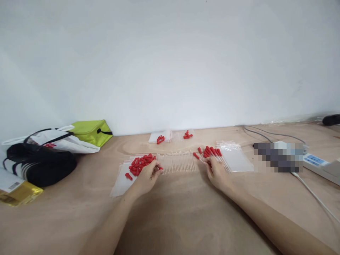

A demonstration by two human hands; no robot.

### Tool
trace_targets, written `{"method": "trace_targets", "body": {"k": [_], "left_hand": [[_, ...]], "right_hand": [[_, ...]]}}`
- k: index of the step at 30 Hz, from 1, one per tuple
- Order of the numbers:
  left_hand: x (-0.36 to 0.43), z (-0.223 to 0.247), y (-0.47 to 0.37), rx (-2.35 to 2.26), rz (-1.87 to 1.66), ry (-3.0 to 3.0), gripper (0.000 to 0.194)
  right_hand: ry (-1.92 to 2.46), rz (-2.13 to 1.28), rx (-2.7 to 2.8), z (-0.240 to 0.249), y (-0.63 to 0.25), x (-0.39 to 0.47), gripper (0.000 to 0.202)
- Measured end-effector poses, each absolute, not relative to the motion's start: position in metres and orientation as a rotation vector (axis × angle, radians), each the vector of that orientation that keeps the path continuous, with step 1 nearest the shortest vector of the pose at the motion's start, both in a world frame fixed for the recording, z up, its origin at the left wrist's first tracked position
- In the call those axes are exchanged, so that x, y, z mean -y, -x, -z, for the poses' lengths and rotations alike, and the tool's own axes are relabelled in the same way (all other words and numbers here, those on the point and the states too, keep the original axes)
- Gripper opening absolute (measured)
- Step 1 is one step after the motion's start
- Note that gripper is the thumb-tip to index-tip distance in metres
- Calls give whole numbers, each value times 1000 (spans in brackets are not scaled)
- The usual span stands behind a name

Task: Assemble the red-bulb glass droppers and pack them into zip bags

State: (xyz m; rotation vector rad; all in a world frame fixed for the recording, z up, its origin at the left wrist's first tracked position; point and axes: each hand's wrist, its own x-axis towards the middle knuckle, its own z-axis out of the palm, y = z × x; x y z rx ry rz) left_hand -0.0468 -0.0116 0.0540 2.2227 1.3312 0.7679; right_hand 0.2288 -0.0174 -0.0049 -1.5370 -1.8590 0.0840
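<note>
My left hand [149,174] pinches a red rubber bulb [160,169] beside a pile of red bulbs [138,165] lying on clear plastic bags [118,184]. A row of thin clear glass tubes [180,161] lies between my hands. My right hand [216,173] has its fingers closed at several red-capped droppers [211,151]; whether it grips one is hidden. One red-capped dropper [196,156] points toward its fingertips. Right of these droppers lies a stack of clear bags [236,158].
Near the wall are two small groups of red bulbs [160,139] [187,135] on bags. At left lie a black bag [39,164], a white bag [79,142] and a green box bag [89,131]. A power strip [316,160] and cables [316,198] occupy the right side.
</note>
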Motion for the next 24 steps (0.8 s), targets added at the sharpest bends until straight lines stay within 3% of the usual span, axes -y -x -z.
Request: {"method": "trace_targets", "body": {"k": [4,13,17,24], "left_hand": [[27,-36,17,-1143,-946,-1928,13],[36,-3,4,-1083,-1035,-1842,7],[37,-7,4,-1114,-954,-1882,26],[40,-17,1,-1119,-940,-2015,13]], "right_hand": [[1314,-114,1916,9,-224,36,26],[1140,-169,2138,3,-206,45,21],[1127,-172,2138,0,-205,46,21],[1131,-190,2194,-1,-198,43,20]]}}
